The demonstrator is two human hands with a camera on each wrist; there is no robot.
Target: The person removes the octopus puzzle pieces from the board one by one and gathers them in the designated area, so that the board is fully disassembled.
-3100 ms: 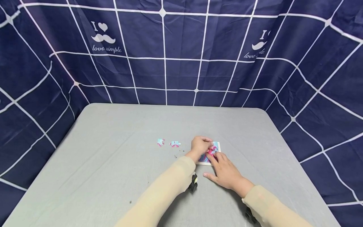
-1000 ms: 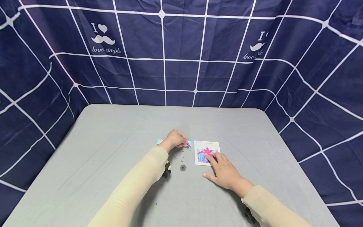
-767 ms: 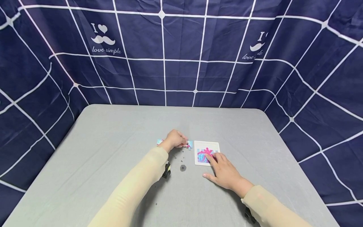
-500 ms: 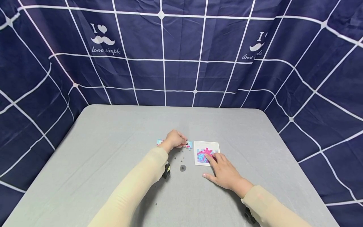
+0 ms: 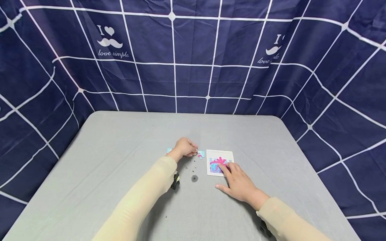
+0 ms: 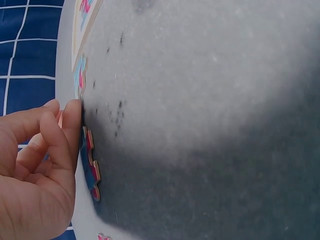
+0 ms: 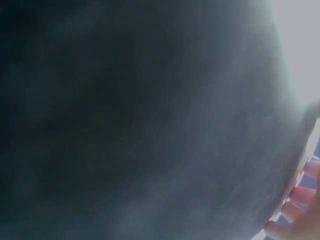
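Note:
My left hand (image 5: pixel 184 147) is low over the table, its fingers loosely bent with nothing seen between them. Just past its fingertips lies a light blue and pink jigsaw piece (image 5: pixel 201 154), with a small gap to the fingers. In the left wrist view another jigsaw piece (image 6: pixel 90 167) lies under the left hand. A third piece (image 5: pixel 169 150) shows partly behind the left wrist. My right hand (image 5: pixel 241 184) rests its fingers on the lower right of a white-framed puzzle board (image 5: pixel 219 153). Blue and pink pieces (image 5: pixel 214 167) fill the board's lower part; its upper part is bare.
A dark round spot (image 5: pixel 194 178) and several small specks mark the grey table (image 5: pixel 126 187) between the arms. Navy curtains (image 5: pixel 193 80) with white lines stand around the table's back and sides. The right wrist view is mostly dark and blurred.
The left hand has come left from the board, and a piece from its upper part now lies beside it. In the last half second the fingertips have drawn slightly off that piece. The right hand stays.

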